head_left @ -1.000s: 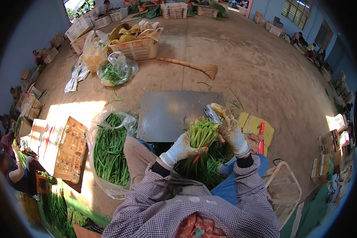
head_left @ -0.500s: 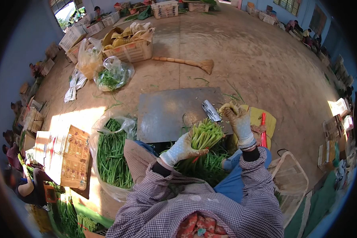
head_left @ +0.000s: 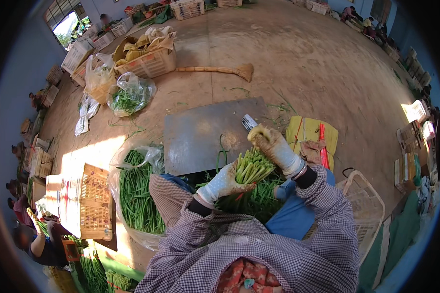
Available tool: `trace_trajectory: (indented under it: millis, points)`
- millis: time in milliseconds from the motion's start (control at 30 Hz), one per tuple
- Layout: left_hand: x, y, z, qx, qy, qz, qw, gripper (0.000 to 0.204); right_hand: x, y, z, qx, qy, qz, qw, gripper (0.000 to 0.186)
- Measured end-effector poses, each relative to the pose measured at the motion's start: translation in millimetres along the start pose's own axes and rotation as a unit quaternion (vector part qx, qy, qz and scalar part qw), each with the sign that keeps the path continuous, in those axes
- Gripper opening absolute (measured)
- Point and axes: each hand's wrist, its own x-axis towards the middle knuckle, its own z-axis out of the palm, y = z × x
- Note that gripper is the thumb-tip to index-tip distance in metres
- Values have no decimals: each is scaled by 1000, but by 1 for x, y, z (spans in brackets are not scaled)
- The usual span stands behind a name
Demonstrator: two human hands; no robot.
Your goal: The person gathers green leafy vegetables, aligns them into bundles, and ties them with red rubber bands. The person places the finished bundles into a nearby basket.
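Observation:
My gloved left hand (head_left: 221, 182) grips a bundle of green stems (head_left: 254, 166) with a red band, pale ends upward. My gloved right hand (head_left: 275, 146) is just above and right of those ends, fingers curled; what they hold, if anything, is hidden. Beyond it a silver handled tool (head_left: 248, 120), partly hidden, lies on the metal sheet (head_left: 190, 136). Loose leafy greens (head_left: 261, 199) lie below the bundle, between my legs. An open plastic bag of long greens (head_left: 139, 205) sits at my left.
A yellow folded sack with red strips (head_left: 322, 139) lies at right, beside an empty crate (head_left: 364, 205). A crate (head_left: 93, 205) stands left, near a seated person (head_left: 41, 244). A broom (head_left: 215, 69), bagged greens (head_left: 129, 97) and a loaded crate (head_left: 149, 61) lie ahead.
My right hand first released the silver tool onto the metal sheet and rose to the right, then came down and left over the stem ends. The view has turned slightly.

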Motion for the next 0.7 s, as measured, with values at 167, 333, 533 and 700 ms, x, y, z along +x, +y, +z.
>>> trace_trajectory:
  millis: [167, 333, 533, 700]
  points:
    - [8, 24, -32, -46, 34, -10, 998, 69, -12, 70, -41, -102, 56, -59, 991, 44]
    - [36, 48, -68, -145, 112, 139, 973, 67, -17, 75, 21, -64, -106, -70, 990, 86]
    - [65, 64, -51, 76, 200, 186, 959, 73, -10, 49, 55, 244, 96, -22, 965, 72]
    - [57, 15, 21, 177, 102, 56, 977, 64, -18, 66, 14, 331, 290, -73, 895, 58]
